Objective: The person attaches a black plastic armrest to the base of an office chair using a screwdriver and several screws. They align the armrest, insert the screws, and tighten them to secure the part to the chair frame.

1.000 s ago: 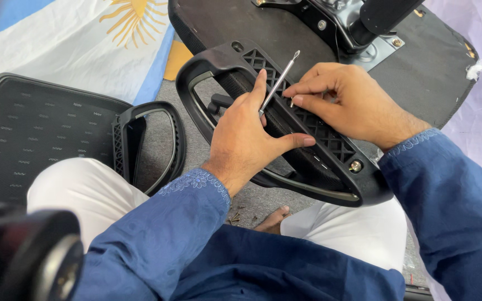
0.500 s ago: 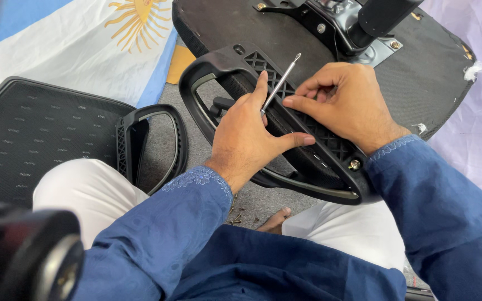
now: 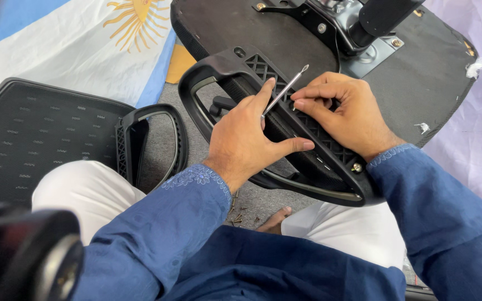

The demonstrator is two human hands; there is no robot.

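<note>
I saw the black plastic armrest (image 3: pixel 308 145) lying at a slant across the middle of the view, its looped handle end toward the upper left and its bolt end toward the lower right, resting against the underside of the upturned office chair seat (image 3: pixel 419 83). Both of my hands were on it. My left hand (image 3: pixel 246 139) lay flat over the armrest's ribbed inner face, index finger stretched up along the lattice, thumb spread out to the right and pressing the lower edge; the hand was wide, pinning the part rather than wrapping it. My right hand (image 3: pixel 347 114) sat just beside it, above and to the right, fingers curled in and pinched narrow on a thin metal tool (image 3: pixel 287 89). That tool ran diagonally, its flattened tip pointing up and right, its lower end passing between the two hands near my left index finger. I could not tell whether its lower end touched the lattice.

Both forearms came in from the bottom in blue embroidered sleeves (image 3: pixel 196 212), the left from lower left, the right from the right edge. A second armrest (image 3: pixel 152 142) lay on the floor to the left, touching a black mesh backrest (image 3: pixel 34 139). A few small screws (image 3: pixel 238 214) lay scattered on the grey carpet between my knees.
</note>
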